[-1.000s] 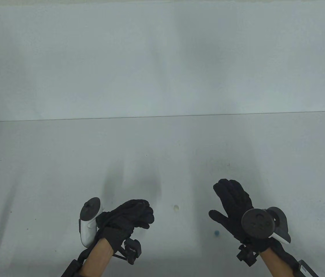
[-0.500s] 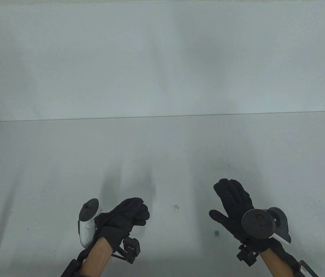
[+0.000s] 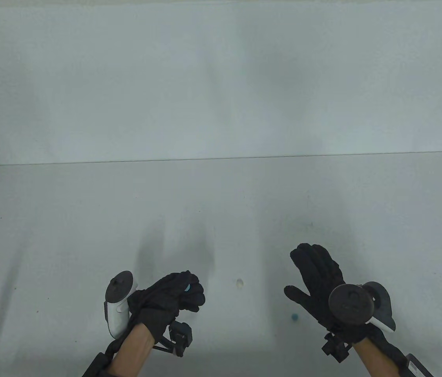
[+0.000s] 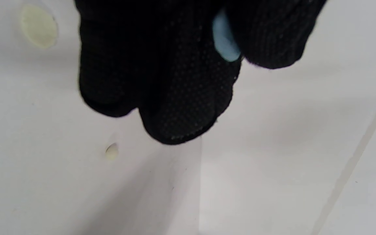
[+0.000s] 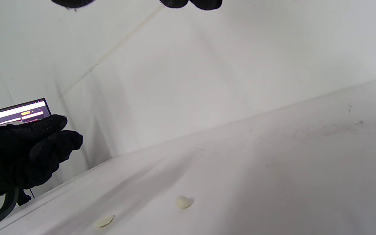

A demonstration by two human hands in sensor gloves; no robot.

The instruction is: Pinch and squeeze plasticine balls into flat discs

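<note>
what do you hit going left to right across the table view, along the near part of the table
white tracker on the left wrist → left hand pinching a light blue plasticine piece → cream plasticine piece on the table → small blue plasticine ball → right hand, fingers spread → dark tracker

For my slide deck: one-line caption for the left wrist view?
Gloved left hand pinches a light blue plasticine piece above the white table, two pale pieces lying nearby.

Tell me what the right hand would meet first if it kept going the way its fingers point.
Nothing close: the right hand points up-table over bare table, away from the cream ball. Depth is unclear, but the back wall looks first.
</note>
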